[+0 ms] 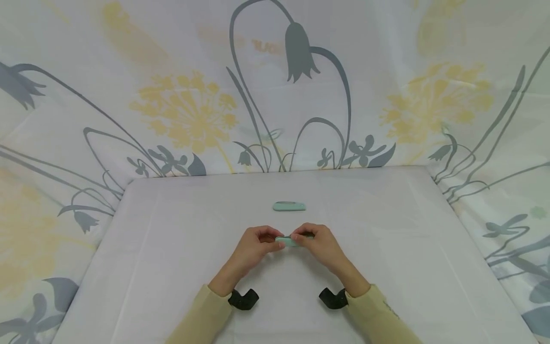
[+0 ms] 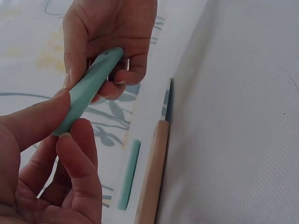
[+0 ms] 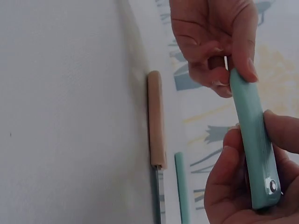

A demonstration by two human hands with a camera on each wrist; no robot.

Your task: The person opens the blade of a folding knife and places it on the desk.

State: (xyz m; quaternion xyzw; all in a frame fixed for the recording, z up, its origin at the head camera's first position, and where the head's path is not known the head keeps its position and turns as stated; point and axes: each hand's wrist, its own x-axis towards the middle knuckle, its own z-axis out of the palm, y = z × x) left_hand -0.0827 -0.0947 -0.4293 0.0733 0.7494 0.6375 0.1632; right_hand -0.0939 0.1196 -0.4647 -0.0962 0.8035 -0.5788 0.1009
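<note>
Both hands hold a mint-green folding knife (image 1: 289,241) (image 2: 88,91) (image 3: 252,135) above the table. My left hand (image 1: 256,244) pinches its left end between thumb and fingers. My right hand (image 1: 321,242) grips the other end, where a metal-rimmed hole shows in the right wrist view. No blade is plainly seen out of this handle. On the table behind lies a second mint-green knife (image 1: 289,206) (image 2: 129,175) (image 3: 182,186). A knife with a tan handle (image 2: 153,175) (image 3: 156,119) and its blade out lies nearer in both wrist views; it cannot be made out in the head view.
The white-covered table (image 1: 172,229) spreads on both sides of the hands. A floral curtain (image 1: 275,95) stands along its back and sides. Black bands (image 1: 244,299) sit on both wrists, by the pale yellow sleeves (image 1: 204,310).
</note>
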